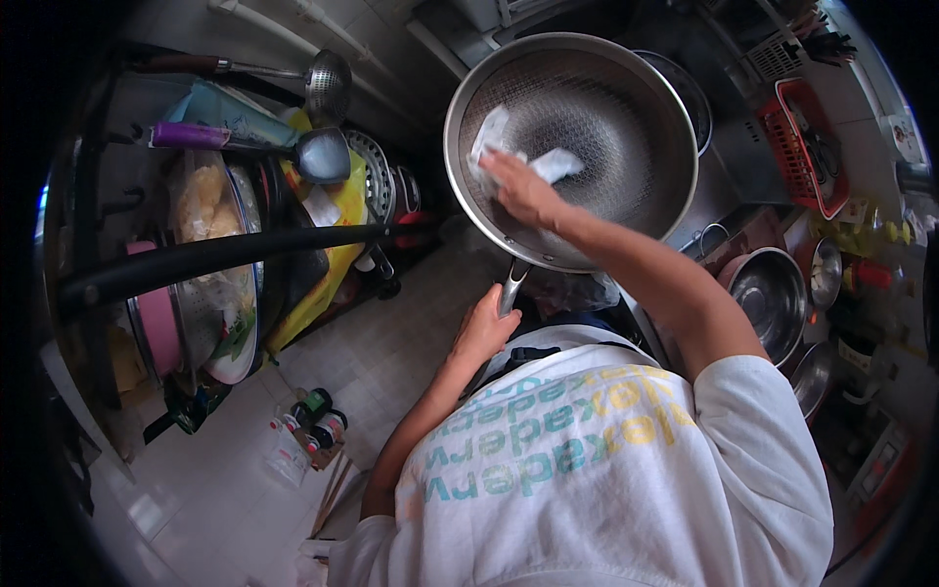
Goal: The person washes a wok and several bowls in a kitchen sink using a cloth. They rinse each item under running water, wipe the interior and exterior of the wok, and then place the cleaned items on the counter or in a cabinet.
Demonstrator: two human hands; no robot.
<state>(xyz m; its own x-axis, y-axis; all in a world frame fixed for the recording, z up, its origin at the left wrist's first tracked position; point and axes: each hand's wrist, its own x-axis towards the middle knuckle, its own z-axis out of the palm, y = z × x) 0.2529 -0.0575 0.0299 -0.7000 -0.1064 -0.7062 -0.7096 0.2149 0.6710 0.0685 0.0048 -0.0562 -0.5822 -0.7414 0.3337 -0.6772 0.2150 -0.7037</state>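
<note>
A large metal wok [623,169] with a honeycomb-textured inside is tilted so that its inside faces up towards me. My left hand [488,323] grips its metal handle [512,286] below the rim. My right hand [521,187] presses a crumpled white cloth or paper towel [557,165] against the left part of the wok's inner wall. Part of the white piece sticks out above the fingers and another part to their right. The palm side of my right hand is hidden.
Left, a rack [242,260] holds pans, plates, a spatula [323,155] and a skimmer [328,84]. On the right are a red basket [788,147] and metal bowls [766,301]. Bottles [315,411] stand on the tiled floor. Another round metal rim [700,95] shows behind the wok.
</note>
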